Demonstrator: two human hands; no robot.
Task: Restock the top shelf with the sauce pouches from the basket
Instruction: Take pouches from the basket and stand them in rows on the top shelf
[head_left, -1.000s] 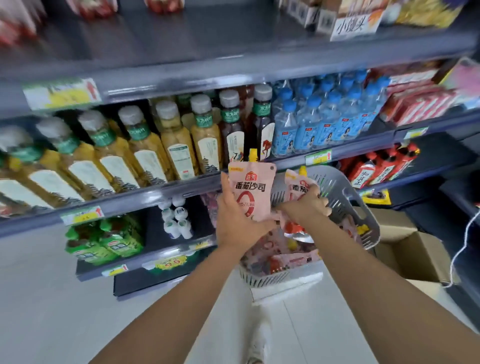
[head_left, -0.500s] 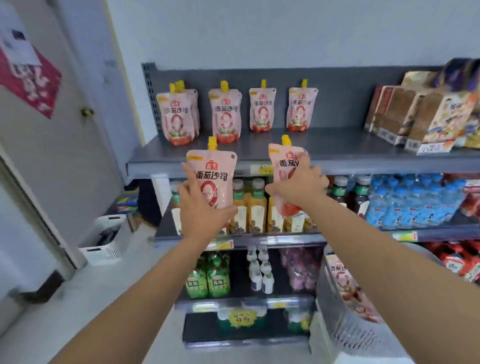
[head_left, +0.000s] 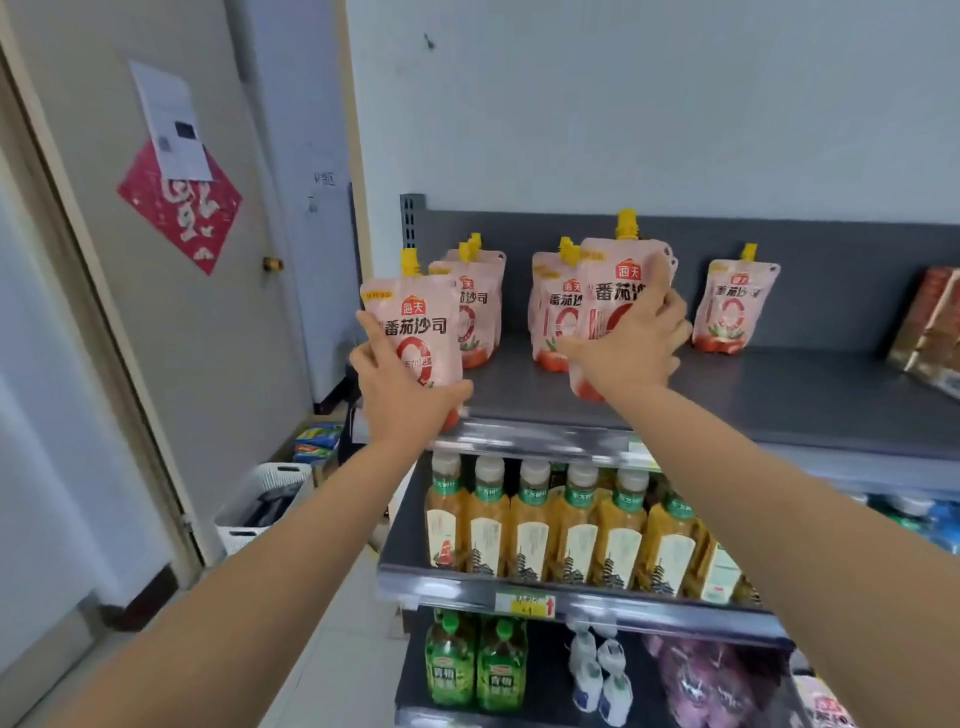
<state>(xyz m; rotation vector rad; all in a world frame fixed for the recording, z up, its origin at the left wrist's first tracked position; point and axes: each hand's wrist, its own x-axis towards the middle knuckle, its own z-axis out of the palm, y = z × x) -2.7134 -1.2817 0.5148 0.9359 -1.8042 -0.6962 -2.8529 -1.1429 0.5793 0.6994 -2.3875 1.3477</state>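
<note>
Placement is the step in hand: each hand brings one soft pink plastic pouch with a yellow spout up to the grey metal top shelf (head_left: 753, 410). At the shelf's front left corner the left hand (head_left: 400, 395) grips the first sauce pouch (head_left: 415, 322) from behind; its base sits about level with the front edge and is seemingly not yet set down. The right hand (head_left: 628, 348) is wrapped round the second sauce pouch (head_left: 610, 291) further in, just in front of the middle cluster of pouches (head_left: 551, 312). Its base is low over the shelf, but I cannot tell whether it touches.

More of the same stand along the back edge: a left cluster of pouches (head_left: 480, 306) and a single pouch (head_left: 735, 306) to the right, with bare shelf between.

The next move likely calls for lowering each pouch onto its flat base, upright with the label forward, then letting go gently, since these soft packs could topple their neighbours.

On the floor by the door a white slatted plastic crate (head_left: 270, 493) holds something dark that I cannot identify. The task's basket is not clearly in view
</note>
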